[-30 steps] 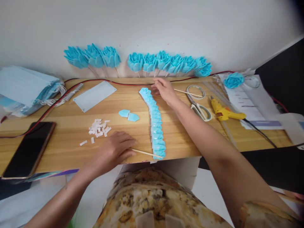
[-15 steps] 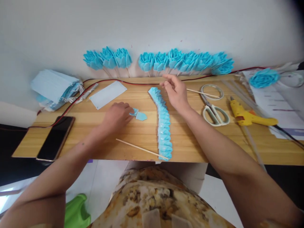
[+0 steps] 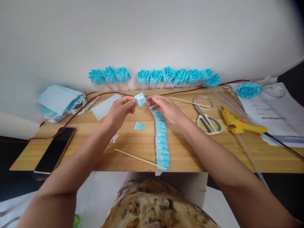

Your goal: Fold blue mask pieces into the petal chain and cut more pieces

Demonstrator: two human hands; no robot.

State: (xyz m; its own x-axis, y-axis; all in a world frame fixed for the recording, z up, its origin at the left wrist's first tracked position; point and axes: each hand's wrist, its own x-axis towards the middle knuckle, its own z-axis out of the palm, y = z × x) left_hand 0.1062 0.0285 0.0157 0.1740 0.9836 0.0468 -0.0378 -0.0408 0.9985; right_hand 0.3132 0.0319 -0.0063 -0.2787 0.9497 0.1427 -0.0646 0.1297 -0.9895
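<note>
My left hand (image 3: 122, 109) pinches a small pointed blue petal (image 3: 137, 101) cut from mask fabric, with white tape strips (image 3: 139, 98) on its face. My right hand (image 3: 165, 107) meets the petal's right edge, fingertips pinched there; how much they grip is hard to make out. Below, a second blue petal (image 3: 139, 126) lies flat on the wooden table (image 3: 185, 152). A long row of overlapping folded blue petals (image 3: 161, 139) runs toward the front edge, under my right hand. Across its near end rests a thin wooden stick (image 3: 135, 157).
Blue flowers on sticks (image 3: 168, 75) lean along the wall. To the right are scissors (image 3: 209, 122), a tape roll (image 3: 206, 102), a yellow glue gun (image 3: 237, 123) and another flower (image 3: 249, 90). Face masks (image 3: 59, 99), a phone (image 3: 55, 149) and a cable (image 3: 78, 116) occupy the left.
My left hand has lifted a petal off the table, and my right hand has come left to meet it. One petal stays on the table. The whole view has shifted slightly.
</note>
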